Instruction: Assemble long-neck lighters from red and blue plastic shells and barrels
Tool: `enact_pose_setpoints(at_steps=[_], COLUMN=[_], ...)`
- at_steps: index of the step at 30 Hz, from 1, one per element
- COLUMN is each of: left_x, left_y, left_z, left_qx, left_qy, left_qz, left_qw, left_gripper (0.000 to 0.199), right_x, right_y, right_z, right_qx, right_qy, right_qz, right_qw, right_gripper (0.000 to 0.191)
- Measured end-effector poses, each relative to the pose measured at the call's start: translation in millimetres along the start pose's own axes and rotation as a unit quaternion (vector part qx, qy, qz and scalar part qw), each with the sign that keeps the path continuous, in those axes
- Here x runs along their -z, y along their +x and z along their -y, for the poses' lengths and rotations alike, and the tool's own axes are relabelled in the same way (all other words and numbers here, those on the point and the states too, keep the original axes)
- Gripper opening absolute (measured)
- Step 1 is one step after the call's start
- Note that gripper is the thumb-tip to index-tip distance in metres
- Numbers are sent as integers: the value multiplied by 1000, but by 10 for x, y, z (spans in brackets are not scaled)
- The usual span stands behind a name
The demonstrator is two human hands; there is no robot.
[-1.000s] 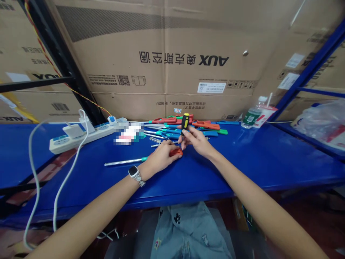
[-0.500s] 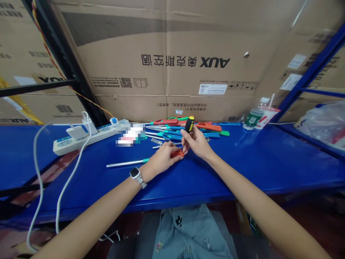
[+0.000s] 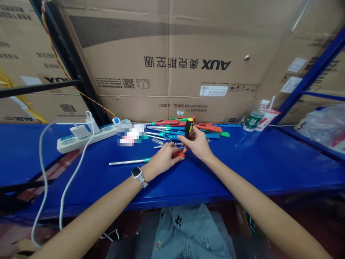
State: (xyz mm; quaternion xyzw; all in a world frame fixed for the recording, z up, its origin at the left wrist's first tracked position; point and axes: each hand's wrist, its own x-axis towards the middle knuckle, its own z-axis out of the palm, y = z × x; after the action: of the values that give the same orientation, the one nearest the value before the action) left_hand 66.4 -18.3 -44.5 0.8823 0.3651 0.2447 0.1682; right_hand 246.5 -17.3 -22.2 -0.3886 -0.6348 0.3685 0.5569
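Note:
My left hand (image 3: 165, 157), with a watch at its wrist, is closed around a long-nosed lighter. Its orange handle (image 3: 178, 154) shows past my fingers, and its metal tube (image 3: 126, 162) with a green collar points left along the table. Upright in my right hand (image 3: 198, 143) is a screwdriver (image 3: 189, 126) with a black and yellow handle. Its lower end is at the orange handle; my fingers hide the tip. Just beyond my hands lies a pile of similar lighters (image 3: 212, 136) with red, blue, orange and green handles.
A white power strip (image 3: 81, 139) with plugs and cables lies on the blue table (image 3: 258, 162) at left. A water bottle (image 3: 254, 117) and a cup (image 3: 268, 118) with a straw stand at right. Behind rises a large cardboard box (image 3: 172, 39). A patch beside the pile is pixelated.
The view has shifted slightly. Both hands keep their holds; the screwdriver handle is slightly turned, with little other movement.

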Motion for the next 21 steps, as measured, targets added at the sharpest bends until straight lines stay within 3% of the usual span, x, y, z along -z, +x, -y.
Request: enact_pose_setpoints(at_steps=[5, 8, 16, 21], left_x=[16, 14, -13, -8], left_y=[10, 13, -11, -14], left_z=[-16, -18, 38, 28], left_qx=[-1, -6, -5, -4], left_qy=[-9, -8, 3, 7], left_qz=[9, 8, -4, 2], left_qw=[1000, 1000, 1000, 1000], left_gripper=[16, 17, 26, 34], right_x=[35, 72, -6, 153], right_y=[-51, -37, 7, 11], right_z=[74, 112, 7, 92], right_qx=[-18, -37, -9, -1], right_qy=[28, 35, -7, -49], right_qz=[90, 110, -13, -47], right_qw=[995, 993, 1000, 998], right_gripper=[44, 48, 52, 49])
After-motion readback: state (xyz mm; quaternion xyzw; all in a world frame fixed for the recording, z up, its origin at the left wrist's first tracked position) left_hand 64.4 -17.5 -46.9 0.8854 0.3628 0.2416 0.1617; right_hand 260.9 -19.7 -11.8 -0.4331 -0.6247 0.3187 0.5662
